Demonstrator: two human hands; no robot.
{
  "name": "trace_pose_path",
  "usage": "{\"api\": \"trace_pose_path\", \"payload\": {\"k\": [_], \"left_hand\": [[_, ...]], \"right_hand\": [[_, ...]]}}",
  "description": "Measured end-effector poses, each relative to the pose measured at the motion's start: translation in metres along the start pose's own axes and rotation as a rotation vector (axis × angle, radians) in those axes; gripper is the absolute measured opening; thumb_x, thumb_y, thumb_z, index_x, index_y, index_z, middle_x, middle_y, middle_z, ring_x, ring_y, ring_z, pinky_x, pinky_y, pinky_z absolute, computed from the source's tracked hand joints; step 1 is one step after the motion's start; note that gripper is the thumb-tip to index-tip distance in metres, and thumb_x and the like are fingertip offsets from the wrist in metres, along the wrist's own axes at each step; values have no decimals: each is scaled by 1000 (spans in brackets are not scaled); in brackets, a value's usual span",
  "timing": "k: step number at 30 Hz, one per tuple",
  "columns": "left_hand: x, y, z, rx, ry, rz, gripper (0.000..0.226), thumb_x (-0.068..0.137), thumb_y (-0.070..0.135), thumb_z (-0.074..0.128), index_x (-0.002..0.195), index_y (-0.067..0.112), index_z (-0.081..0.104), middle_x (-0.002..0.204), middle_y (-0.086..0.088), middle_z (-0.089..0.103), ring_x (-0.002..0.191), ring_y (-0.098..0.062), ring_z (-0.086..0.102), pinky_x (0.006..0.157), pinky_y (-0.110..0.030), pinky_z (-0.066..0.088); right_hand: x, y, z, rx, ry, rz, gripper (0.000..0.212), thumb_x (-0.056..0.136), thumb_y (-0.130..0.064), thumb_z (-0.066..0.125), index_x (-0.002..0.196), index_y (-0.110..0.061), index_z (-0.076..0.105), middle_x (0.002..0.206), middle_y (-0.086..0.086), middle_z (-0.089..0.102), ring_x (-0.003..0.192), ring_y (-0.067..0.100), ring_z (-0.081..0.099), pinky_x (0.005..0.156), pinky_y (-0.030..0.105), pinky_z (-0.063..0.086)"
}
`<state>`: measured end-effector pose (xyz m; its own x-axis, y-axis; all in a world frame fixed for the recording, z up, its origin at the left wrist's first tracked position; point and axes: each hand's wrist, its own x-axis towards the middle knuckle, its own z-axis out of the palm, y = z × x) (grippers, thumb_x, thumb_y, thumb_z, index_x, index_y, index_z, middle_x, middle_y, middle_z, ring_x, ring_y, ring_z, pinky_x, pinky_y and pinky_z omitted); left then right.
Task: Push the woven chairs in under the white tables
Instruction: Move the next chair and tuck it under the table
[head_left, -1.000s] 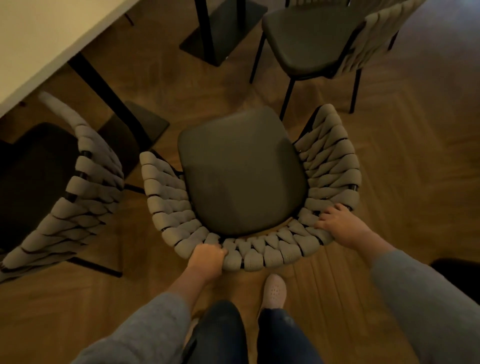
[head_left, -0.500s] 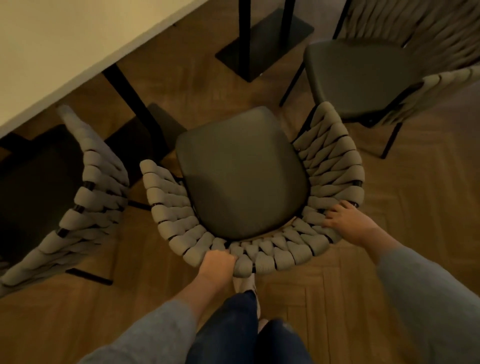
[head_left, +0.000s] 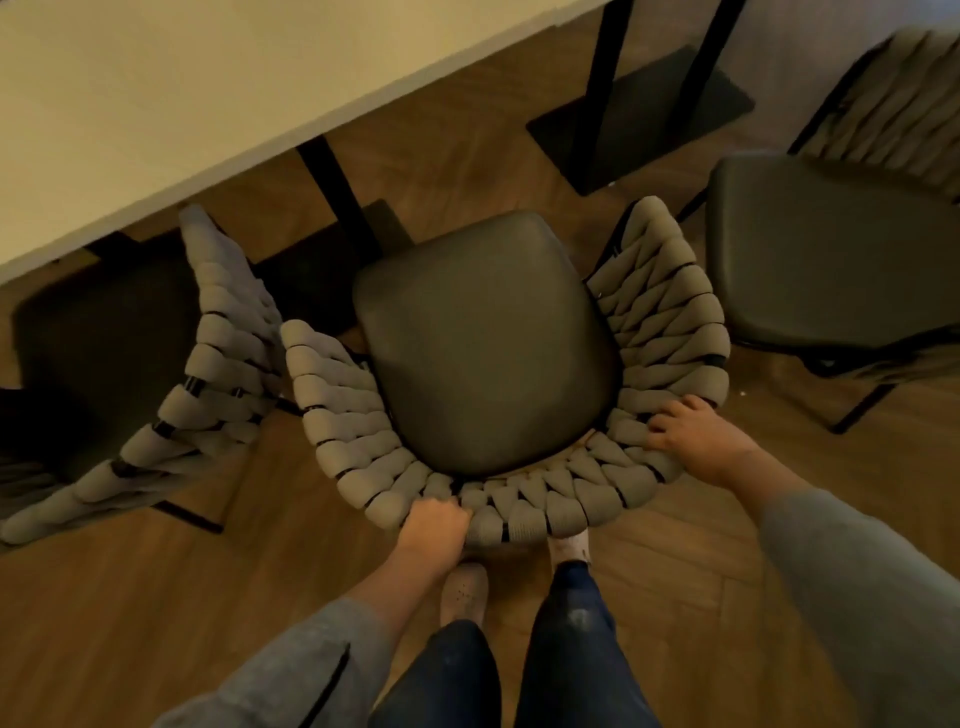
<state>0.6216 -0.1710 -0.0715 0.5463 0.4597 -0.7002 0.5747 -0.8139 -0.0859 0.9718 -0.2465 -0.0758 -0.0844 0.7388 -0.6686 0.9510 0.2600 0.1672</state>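
Both hands holding the woven chair (head_left: 488, 343) in the middle of the frame, left hand (head_left: 434, 527) closed on its back rim, right hand (head_left: 698, 441) gripping the right side, seat front just short of the white counter (head_left: 156, 93) at upper left.

A herringbone wood floor (head_left: 156, 613) carries everything; the woven chair (head_left: 488, 343) stands on it directly ahead of the left hand (head_left: 434, 525); a second woven chair (head_left: 171, 395) stands to that hand's left, seat partly under the white table (head_left: 171, 88); a third chair (head_left: 831, 260) stands beyond the right hand (head_left: 701, 441); black table bases (head_left: 644, 109) rest on the boards farther ahead
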Motion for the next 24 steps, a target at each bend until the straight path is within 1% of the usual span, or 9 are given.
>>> {"api": "trace_pose_path", "payload": {"k": [5, 9, 12, 18, 24], "left_hand": [[24, 7, -30, -106, -49, -84, 34, 102, 15, 42, 136, 17, 48, 128, -9, 56, 113, -26, 56, 94, -38, 47], [40, 0, -48, -142, -53, -130, 39, 102, 14, 40, 141, 18, 44, 128, -9, 57, 114, -27, 57, 92, -38, 46], [49, -7, -59, -174, -76, -147, 40, 103, 16, 39, 142, 20, 43, 128, -9, 57, 114, -26, 57, 89, -37, 47], [65, -26, -79, -201, -101, -198, 36, 102, 16, 42, 137, 16, 49, 134, -10, 53, 118, -27, 55, 95, -39, 48], [75, -40, -106, -165, -108, -190, 30, 103, 13, 43, 130, 11, 56, 130, -10, 57, 120, -27, 55, 98, -38, 46]], "right_hand": [[35, 50, -27, -88, 32, -73, 53, 94, -16, 53, 143, -32, 40, 143, 0, 43, 135, 27, 33, 111, 46, 27], [59, 73, -48, -142, 41, -99, 50, 96, -17, 51, 143, -31, 40, 140, 1, 47, 132, 26, 37, 110, 45, 27], [77, 85, -64, -149, 44, -122, 50, 96, -21, 53, 143, -31, 39, 140, -1, 48, 131, 24, 40, 110, 43, 27], [105, 99, -87, -132, 42, -113, 44, 95, -27, 54, 137, -32, 44, 137, -3, 51, 129, 23, 42, 110, 43, 28], [123, 114, -101, -120, 32, -94, 45, 93, -32, 57, 137, -35, 45, 137, -4, 49, 131, 23, 40, 114, 44, 25]]}}
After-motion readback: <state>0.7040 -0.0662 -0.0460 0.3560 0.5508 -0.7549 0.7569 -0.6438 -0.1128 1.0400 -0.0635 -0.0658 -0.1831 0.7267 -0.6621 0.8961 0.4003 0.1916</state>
